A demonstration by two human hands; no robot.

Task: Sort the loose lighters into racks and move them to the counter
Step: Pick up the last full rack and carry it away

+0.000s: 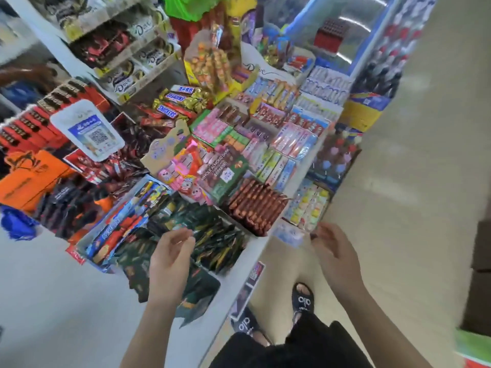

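Note:
No loose lighter shows plainly in the blurred head view. A red block of small upright items, possibly a filled rack, stands far off on a steel surface at the top. My left hand hovers over dark green packets at the counter's near edge, fingers loosely curled and holding nothing. My right hand is raised beside the counter's corner, its back toward me. A small dark spot sits at its fingertips, too blurred to tell whether it is a held thing.
The white counter is crowded with candy and chocolate boxes, Snickers bars and a QR payment sign. Orange bags lie at the left. Beige floor runs along the right, and my sandalled feet are below.

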